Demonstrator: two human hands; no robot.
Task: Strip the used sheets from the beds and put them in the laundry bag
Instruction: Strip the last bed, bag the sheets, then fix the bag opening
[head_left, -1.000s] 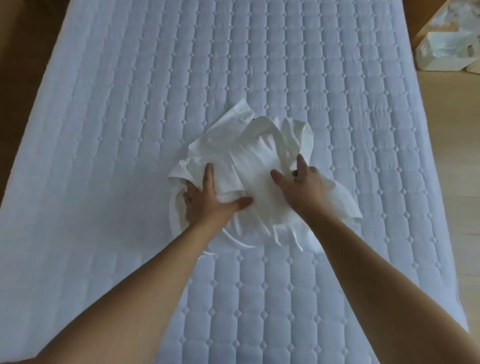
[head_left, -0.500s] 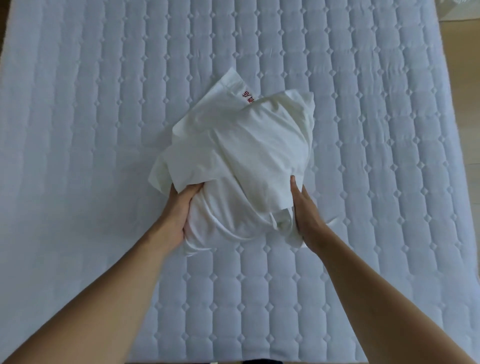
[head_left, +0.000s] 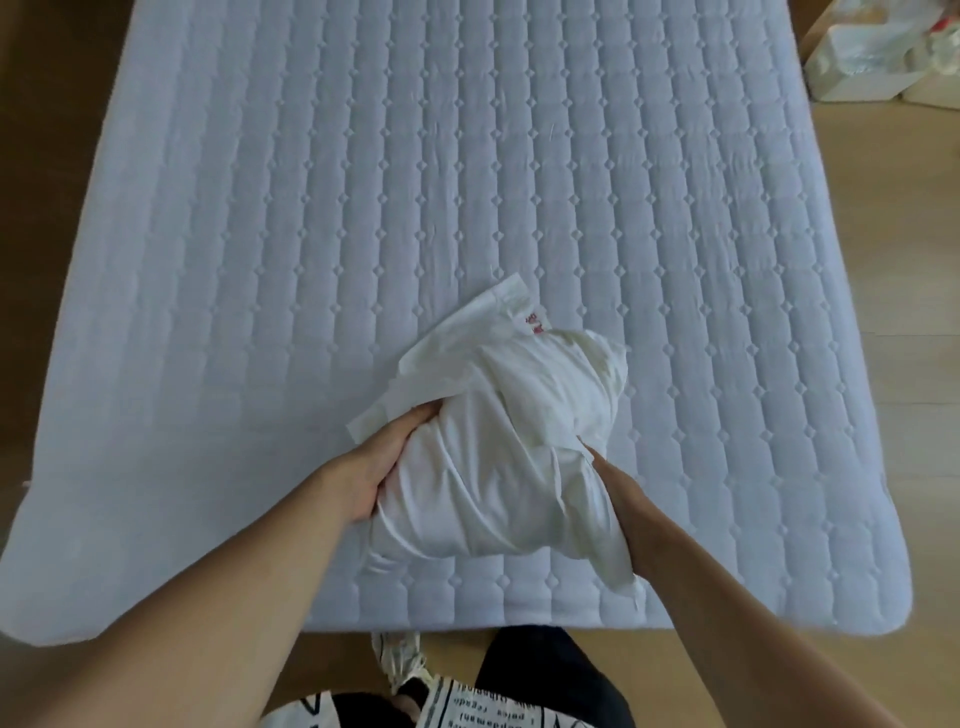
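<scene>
Now both hands clasp the bunched white sheet (head_left: 498, 457) between them: the left hand (head_left: 382, 467) curls its fingers into one flank, the right hand (head_left: 621, 493) grips the opposite side, above the quilted mattress (head_left: 363, 208) near its foot edge.

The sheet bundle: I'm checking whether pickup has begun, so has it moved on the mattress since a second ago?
Yes. The sheet bundle now sits gathered close to the near edge of the quilted mattress, toward the person, instead of spread at mid-bed.
</scene>
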